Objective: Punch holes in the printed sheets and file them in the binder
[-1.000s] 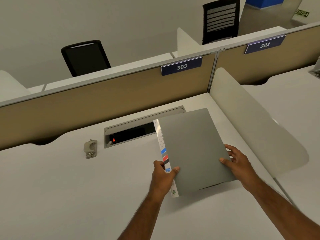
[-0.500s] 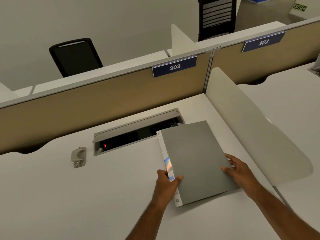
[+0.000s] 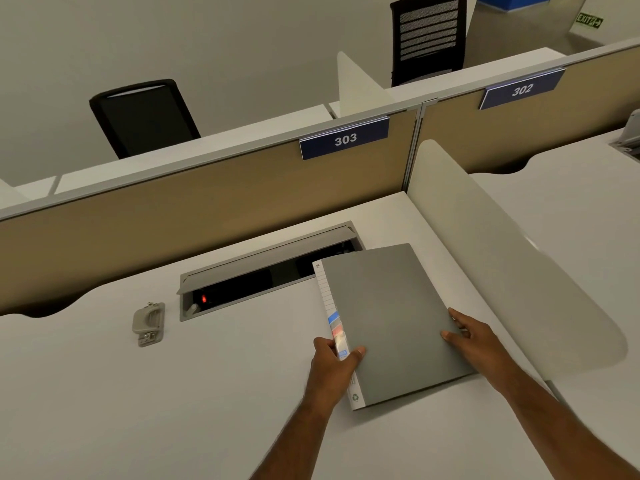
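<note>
A closed grey binder point(image 3: 391, 320) with a white spine lies flat on the white desk point(image 3: 173, 403), right of centre. My left hand point(image 3: 334, 363) grips its spine near the front, thumb on the cover. At the binder's right edge, my right hand point(image 3: 472, 336) holds on with its thumb on the cover and fingers at the edge. A small grey hole punch point(image 3: 149, 323) sits on the desk to the left, apart from both hands. No printed sheets are in view.
An open cable tray point(image 3: 266, 271) with a red light is sunk into the desk behind the binder. A tan partition point(image 3: 207, 199) labelled 303 closes the back, and a curved white divider point(image 3: 512, 258) stands just right of the binder. Two black chairs stand beyond.
The binder has come down from a tilted, lifted position to lie flat on the desk. Both hands kept their hold on it throughout.
</note>
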A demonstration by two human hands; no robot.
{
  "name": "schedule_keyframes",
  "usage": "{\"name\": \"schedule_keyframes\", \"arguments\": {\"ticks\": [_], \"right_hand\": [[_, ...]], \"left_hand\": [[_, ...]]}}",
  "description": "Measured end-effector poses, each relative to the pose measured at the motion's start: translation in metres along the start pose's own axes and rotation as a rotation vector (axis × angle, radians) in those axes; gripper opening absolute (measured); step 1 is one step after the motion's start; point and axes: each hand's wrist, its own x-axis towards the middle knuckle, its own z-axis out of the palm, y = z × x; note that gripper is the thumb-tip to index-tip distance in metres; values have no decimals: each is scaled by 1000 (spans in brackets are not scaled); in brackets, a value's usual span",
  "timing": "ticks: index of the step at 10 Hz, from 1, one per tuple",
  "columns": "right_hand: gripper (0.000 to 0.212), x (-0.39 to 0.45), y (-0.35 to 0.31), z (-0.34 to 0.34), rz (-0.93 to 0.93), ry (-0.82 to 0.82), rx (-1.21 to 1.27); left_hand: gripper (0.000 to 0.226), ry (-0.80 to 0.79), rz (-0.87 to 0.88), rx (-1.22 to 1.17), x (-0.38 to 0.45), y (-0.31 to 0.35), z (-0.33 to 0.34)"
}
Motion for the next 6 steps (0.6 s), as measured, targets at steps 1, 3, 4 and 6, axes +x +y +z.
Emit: {"name": "schedule_keyframes", "arguments": {"ticks": [1,3,4,6], "right_hand": [[61,1,1,2,11,13,-39],[67,-3,6,12,44,68,-174],[74,-8,6,18,28,115,-265],[73,-34,-4,36,-150,234,-441]], "left_hand": [[50,-4,1,3,2,0,0],[50,16,14,50,0,-2,-2],[53,12,28,87,-1,-6,-4],[57,3,85,210,-8,-19,-12]]}}
